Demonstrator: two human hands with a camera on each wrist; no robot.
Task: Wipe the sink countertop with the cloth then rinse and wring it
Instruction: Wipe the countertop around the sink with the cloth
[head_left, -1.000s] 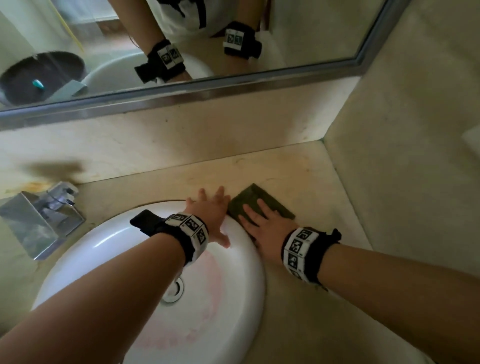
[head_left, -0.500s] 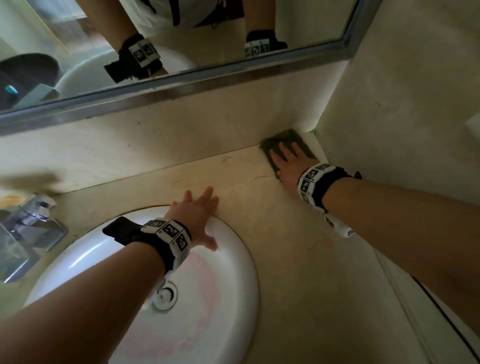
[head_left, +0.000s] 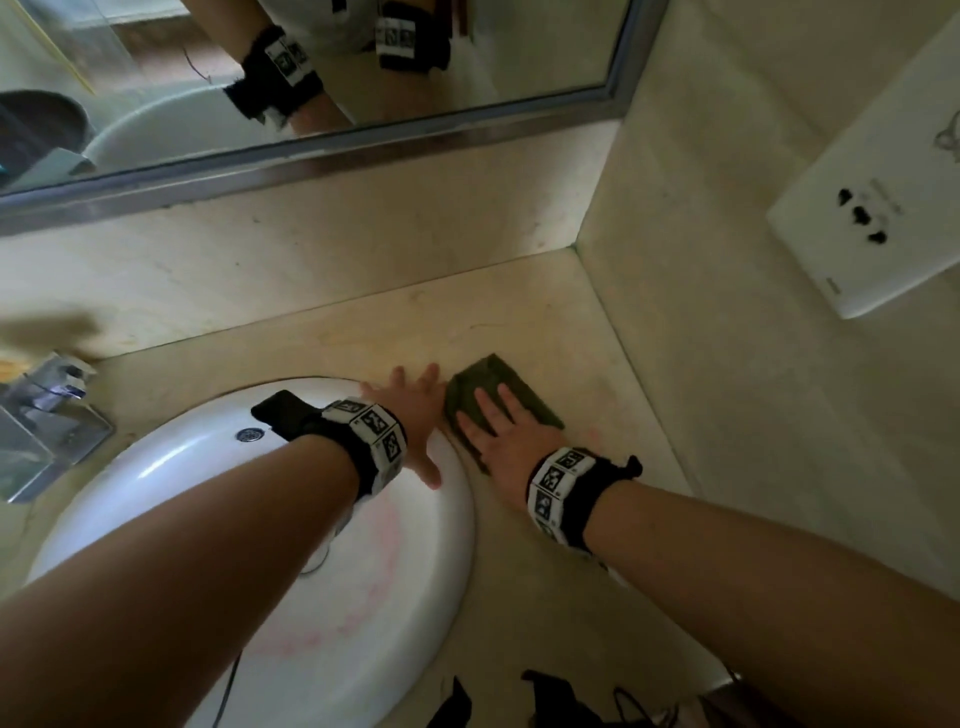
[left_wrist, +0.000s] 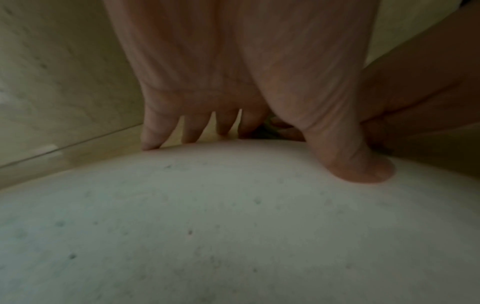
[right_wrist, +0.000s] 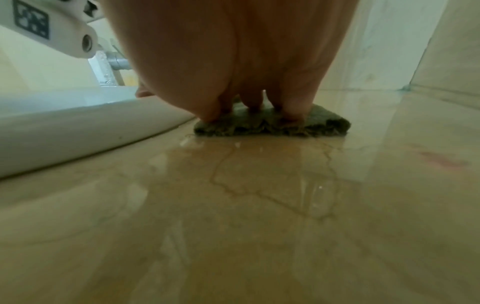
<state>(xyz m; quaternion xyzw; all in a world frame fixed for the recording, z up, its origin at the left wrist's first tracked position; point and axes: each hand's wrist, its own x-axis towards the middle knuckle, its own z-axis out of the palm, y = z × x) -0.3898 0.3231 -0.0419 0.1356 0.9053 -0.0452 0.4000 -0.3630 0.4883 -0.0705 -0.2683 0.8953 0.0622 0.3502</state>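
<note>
Both hands are laid flat: from the head view, the right hand (head_left: 511, 439) presses the cloth (head_left: 498, 397) onto the countertop (head_left: 519, 332) beside the sink (head_left: 447, 519), presumably for wiping pressure. In the left-wrist view, the left hand (left_wrist: 233, 82) is spread on the rim, seemingly as a brace. In the right-wrist view, straight fingers (right_wrist: 296, 109) pin the folded cloth.

No text is showing legibly anywhere. Black-and-white square marker patterns are wrapping both wristbands (head_left: 371, 426) (head_left: 558, 480), without letters or numbers. A faint line drawing and a small blurred mark are sitting on the white wall box (head_left: 872, 208), both unreadable.
</note>
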